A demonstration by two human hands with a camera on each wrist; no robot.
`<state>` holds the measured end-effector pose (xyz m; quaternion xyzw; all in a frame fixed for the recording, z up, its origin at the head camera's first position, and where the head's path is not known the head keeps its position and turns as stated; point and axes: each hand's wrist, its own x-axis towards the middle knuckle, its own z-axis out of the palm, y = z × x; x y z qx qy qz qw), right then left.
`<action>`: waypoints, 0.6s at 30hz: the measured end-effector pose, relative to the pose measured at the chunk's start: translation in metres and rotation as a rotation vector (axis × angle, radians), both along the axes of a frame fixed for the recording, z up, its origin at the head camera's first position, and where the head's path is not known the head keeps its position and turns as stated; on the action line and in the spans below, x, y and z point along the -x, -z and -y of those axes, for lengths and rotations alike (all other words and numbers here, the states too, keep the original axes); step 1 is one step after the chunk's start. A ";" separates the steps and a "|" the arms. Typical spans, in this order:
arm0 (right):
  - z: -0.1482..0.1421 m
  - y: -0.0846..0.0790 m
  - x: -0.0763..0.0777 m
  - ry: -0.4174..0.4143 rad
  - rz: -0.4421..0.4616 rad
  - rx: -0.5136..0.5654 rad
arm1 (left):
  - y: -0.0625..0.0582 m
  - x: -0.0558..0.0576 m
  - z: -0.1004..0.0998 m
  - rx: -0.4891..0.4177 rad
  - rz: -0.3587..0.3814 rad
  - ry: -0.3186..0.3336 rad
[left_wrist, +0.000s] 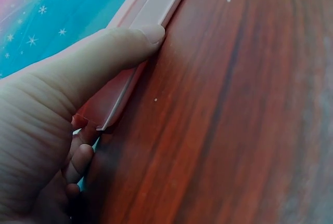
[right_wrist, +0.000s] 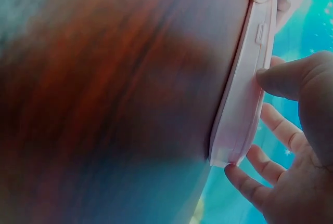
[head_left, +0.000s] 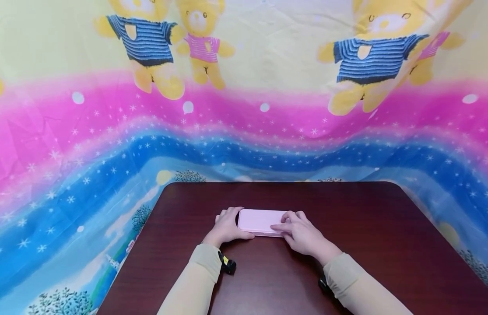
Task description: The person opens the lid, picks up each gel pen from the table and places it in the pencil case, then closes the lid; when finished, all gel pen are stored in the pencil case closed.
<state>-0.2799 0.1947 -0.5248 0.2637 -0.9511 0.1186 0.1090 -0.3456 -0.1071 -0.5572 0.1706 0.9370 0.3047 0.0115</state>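
Note:
A flat pink box (head_left: 259,220) with rounded corners lies on the table, its long side facing me. In the right wrist view a small latch tab (right_wrist: 260,34) shows on the front side of the box. My left hand (head_left: 226,225) grips the box's left end, thumb along the front side and fingers behind. At the right end, my right hand (head_left: 304,232) rests on the box with one finger stretched over the lid. Its thumb (right_wrist: 283,78) touches the upper front edge, while the other fingers are spread around the right end. What the box contains is hidden.
The dark brown wooden table (head_left: 346,210) has rounded far corners. Behind and beside it hangs a patterned cloth (head_left: 244,118) with bears and snowflakes. Both wrists carry black straps with small devices, such as the left wrist device (head_left: 228,265).

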 end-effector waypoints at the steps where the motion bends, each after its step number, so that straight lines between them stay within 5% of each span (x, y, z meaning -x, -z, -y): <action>1: 0.000 0.000 0.000 0.001 -0.001 0.000 | 0.000 0.000 0.000 0.003 -0.003 0.002; 18: 0.009 0.002 0.002 -0.012 -0.008 0.023 | 0.003 -0.002 0.006 0.010 -0.012 -0.019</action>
